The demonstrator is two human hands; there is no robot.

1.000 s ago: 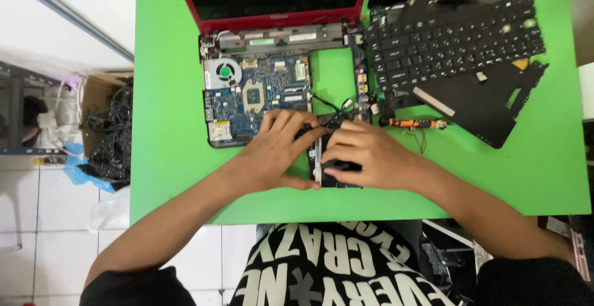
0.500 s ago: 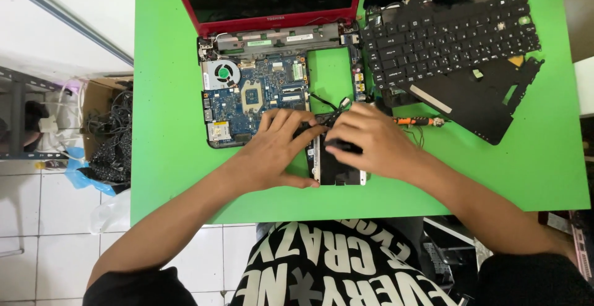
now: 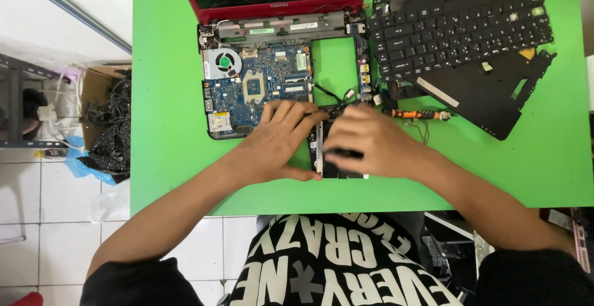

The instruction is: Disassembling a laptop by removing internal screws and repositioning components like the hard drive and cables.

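A stripped red laptop [image 3: 272, 9] is seen on a green worktop [image 3: 167, 95], its blue circuit board [image 3: 253, 89] laid bare, with the left hand [image 3: 278, 142] spread flat, grasping nothing, across the board's lower right corner. A small dark drive [image 3: 340, 168] at the near edge of the chassis is covered by the right hand [image 3: 371, 142]; whether it is grasped cannot be told. Thin black wires [image 3: 331, 95] just beyond the fingertips could be snagged or torn if the drive is pulled hard, and the board could be flexed under the pressing palm.

A single head-worn camera looks almost straight down from close above the green worktop [image 3: 173, 95], the person's own arms entering from the bottom edge of the frame.
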